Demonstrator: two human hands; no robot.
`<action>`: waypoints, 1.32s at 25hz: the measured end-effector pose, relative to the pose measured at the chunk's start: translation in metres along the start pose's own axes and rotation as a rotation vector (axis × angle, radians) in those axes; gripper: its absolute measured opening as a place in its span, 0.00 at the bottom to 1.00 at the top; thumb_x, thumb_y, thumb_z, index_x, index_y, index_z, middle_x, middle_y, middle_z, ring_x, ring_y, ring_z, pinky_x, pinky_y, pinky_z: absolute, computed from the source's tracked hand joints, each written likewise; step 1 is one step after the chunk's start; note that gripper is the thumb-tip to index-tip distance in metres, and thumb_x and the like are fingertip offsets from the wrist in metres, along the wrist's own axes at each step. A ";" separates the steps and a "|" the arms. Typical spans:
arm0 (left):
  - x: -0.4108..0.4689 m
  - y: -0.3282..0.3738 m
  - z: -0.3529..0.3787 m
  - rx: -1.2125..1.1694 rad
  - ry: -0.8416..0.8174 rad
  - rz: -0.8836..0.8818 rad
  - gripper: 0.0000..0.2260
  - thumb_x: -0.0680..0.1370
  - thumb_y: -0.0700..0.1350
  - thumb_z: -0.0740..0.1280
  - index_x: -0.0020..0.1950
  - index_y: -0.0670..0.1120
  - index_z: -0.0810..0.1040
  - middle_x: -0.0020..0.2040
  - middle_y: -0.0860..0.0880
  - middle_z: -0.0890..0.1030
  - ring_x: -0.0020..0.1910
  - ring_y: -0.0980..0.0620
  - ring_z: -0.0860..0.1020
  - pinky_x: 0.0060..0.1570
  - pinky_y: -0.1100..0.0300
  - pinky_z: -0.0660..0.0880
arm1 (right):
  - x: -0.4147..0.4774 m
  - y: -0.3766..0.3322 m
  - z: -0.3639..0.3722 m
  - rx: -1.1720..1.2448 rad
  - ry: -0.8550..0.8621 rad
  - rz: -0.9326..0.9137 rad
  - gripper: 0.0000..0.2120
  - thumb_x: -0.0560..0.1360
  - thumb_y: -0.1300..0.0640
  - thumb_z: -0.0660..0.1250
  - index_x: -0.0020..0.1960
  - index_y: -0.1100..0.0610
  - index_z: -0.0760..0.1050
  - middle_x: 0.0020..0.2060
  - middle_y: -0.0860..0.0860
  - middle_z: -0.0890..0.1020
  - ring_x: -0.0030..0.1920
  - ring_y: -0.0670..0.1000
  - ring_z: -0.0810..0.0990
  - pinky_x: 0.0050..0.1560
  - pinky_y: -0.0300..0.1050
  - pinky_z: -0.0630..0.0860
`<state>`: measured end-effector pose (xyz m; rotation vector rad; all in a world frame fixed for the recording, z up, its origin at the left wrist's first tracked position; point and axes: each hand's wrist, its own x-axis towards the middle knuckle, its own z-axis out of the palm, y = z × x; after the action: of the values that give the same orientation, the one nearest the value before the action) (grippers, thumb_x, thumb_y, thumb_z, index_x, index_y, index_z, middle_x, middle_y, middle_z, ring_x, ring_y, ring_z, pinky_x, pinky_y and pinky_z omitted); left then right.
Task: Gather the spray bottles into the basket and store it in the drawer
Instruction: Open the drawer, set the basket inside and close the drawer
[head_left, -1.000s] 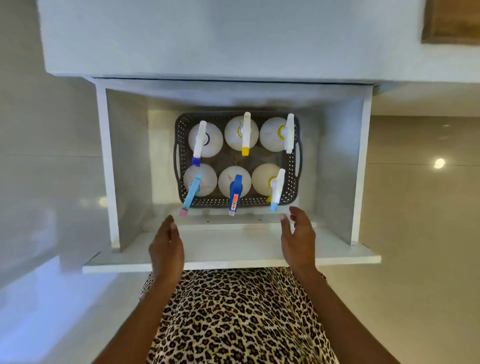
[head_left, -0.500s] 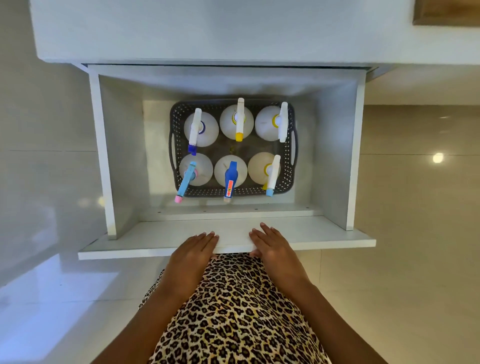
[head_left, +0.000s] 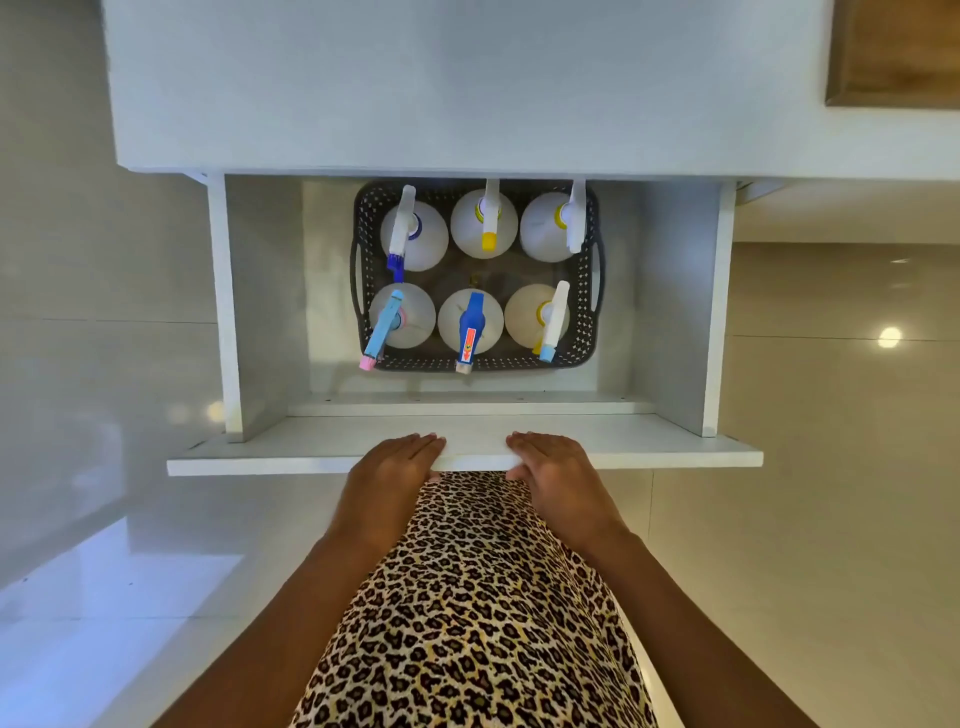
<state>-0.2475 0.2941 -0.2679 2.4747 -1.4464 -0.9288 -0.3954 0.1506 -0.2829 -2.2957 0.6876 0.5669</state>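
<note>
- Six spray bottles (head_left: 483, 223) are seen standing upright in a dark perforated basket (head_left: 588, 312), arranged in two rows of three.
- The back row is topped by white triggers, one tipped dark blue and one yellow. In the front row a light blue trigger with a pink tip, a dark blue trigger with an orange label, and a white trigger tipped light blue are shown.
- The basket is set on the floor of a white drawer (head_left: 675, 291), against its back, with bare space left on both sides.
- The left hand (head_left: 389, 467) and the right hand (head_left: 556, 473) are laid flat, fingers straight, on the top edge of the drawer front, nothing being grasped.
- A leopard-print garment (head_left: 478, 597) is seen between the forearms.
- Compared with half a second ago, the drawer has been pushed further under the cabinet (head_left: 467, 93); the basket's back rim is now met by the cabinet edge.
- A second ago, both hands were held above the drawer front, wider apart.
</note>
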 end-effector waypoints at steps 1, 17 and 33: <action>0.005 -0.001 -0.003 -0.013 0.011 -0.010 0.25 0.56 0.36 0.80 0.52 0.43 0.82 0.47 0.44 0.85 0.46 0.46 0.84 0.44 0.51 0.80 | 0.006 -0.001 -0.006 0.015 0.015 -0.006 0.18 0.76 0.62 0.64 0.65 0.58 0.71 0.63 0.55 0.77 0.66 0.54 0.73 0.70 0.49 0.61; 0.119 -0.018 -0.064 -0.104 0.148 -0.088 0.16 0.70 0.35 0.71 0.58 0.40 0.78 0.55 0.39 0.82 0.55 0.39 0.79 0.55 0.48 0.75 | 0.108 0.000 -0.096 0.068 0.183 -0.033 0.15 0.75 0.58 0.63 0.61 0.59 0.75 0.58 0.54 0.81 0.61 0.53 0.76 0.68 0.50 0.64; 0.192 -0.021 -0.113 -0.134 0.181 -0.096 0.14 0.75 0.38 0.65 0.60 0.38 0.75 0.55 0.36 0.80 0.55 0.37 0.77 0.56 0.47 0.74 | 0.171 -0.003 -0.152 0.033 0.229 -0.002 0.14 0.77 0.57 0.61 0.60 0.60 0.75 0.57 0.57 0.81 0.60 0.56 0.76 0.65 0.48 0.65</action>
<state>-0.1004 0.1257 -0.2701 2.4748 -1.1794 -0.7667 -0.2310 -0.0089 -0.2729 -2.3515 0.7959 0.2906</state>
